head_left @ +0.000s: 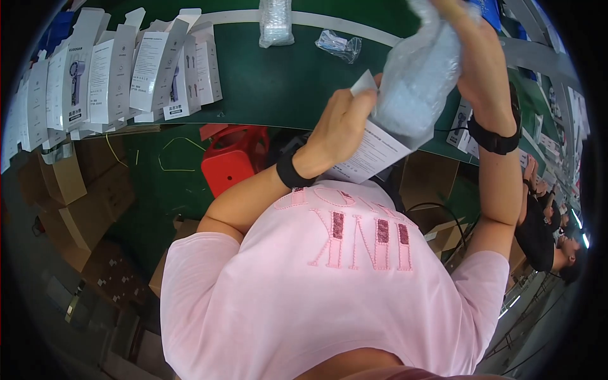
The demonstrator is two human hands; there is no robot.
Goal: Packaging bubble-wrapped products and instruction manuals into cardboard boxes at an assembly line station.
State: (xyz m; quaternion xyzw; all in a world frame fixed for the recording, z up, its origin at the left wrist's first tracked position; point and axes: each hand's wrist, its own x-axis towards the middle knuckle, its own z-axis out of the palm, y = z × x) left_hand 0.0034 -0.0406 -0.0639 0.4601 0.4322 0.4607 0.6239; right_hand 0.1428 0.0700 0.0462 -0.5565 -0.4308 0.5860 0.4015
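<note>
My left hand (pixel 339 130) is closed around a white printed carton (pixel 377 155), which I hold tilted in front of my chest at the table's near edge. A raised flap shows at the carton's top. A bubble-wrapped package (pixel 421 85), pale and bulky, stands over the carton's opening; its lower end is at the opening, and I cannot tell how deep it sits inside. My right hand (pixel 475 69) grips the package's upper end from the right, with the fingertips partly cut off by the upper edge of the picture.
Several upright white cartons (pixel 111 79) line the left of the green table (pixel 266 82). Another bubble-wrapped package (pixel 276 25) and a small clear bag (pixel 339 45) lie farther back. A red stool (pixel 234 158) and brown boxes (pixel 82 215) stand below. People sit at the far right.
</note>
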